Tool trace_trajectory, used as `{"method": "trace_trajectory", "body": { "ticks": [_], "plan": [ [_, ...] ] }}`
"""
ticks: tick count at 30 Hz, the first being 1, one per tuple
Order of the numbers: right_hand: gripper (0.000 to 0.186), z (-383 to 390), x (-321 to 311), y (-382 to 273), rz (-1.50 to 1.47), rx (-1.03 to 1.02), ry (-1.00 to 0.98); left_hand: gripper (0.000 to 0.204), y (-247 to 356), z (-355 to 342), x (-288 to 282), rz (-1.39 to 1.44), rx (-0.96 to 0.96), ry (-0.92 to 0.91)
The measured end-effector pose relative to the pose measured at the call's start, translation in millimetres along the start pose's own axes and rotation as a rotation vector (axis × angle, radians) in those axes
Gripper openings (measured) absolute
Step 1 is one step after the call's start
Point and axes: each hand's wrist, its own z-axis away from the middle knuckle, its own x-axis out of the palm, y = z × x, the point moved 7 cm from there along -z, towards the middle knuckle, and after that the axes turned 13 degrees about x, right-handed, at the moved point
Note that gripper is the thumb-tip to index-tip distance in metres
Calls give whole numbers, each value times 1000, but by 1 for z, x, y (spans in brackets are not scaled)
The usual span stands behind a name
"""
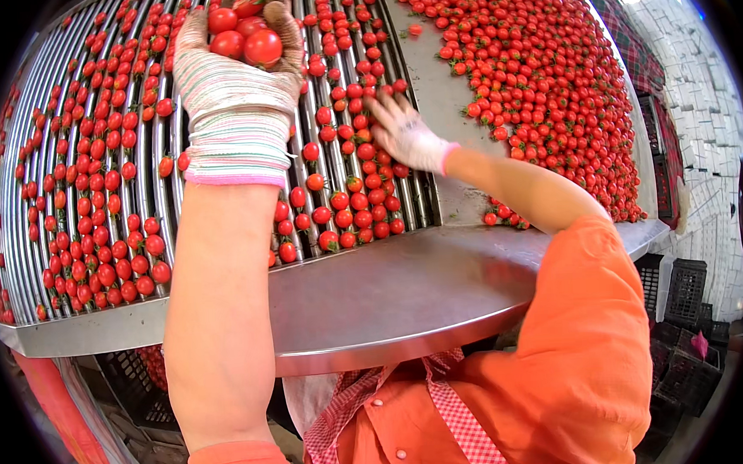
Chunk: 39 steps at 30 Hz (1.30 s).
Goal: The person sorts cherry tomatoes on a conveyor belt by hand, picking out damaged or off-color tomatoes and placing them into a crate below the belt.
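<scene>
My left hand [237, 93], in a striped knit glove with dirty fingers, is raised palm up at the far side. Its fingers curl around several red cherry tomatoes [262, 48], larger-looking than those below. My right hand [409, 137], in a pale glove with a pink cuff, reaches across to the right edge of the metal roller conveyor [157, 146]. Its fingers are stretched out over tomatoes on the rollers, slightly blurred; nothing shows in its grip. Rows of cherry tomatoes [100, 235] lie between the rollers, some with green stems.
A large heap of tomatoes [547, 83] covers the metal tray to the right. A curved steel ledge [390, 285] runs between me and the rollers. Black plastic crates [685, 289] stand at the lower right, another crate [133, 383] under the ledge. White stacked pieces [697, 93] fill the far right.
</scene>
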Motion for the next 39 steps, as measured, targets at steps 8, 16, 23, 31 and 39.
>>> {"method": "trace_trajectory", "body": {
  "ticks": [8,16,23,31,39],
  "plan": [
    [32,56,-83,-38,-618,42,-73,47,25,-16,-9,-63,108,-7],
    [36,-47,-68,-57,-549,18,-12,56,13,-9,-12,-124,129,109],
    [45,-81,-48,-39,-654,88,-306,39,1,-5,-14,-143,162,97],
    [37,-76,-63,-24,-799,48,-170,37,-11,-11,-25,-208,87,167],
    [30,-35,-169,33,-1455,464,169,32,-61,10,-30,-292,-118,172]
  ]
}}
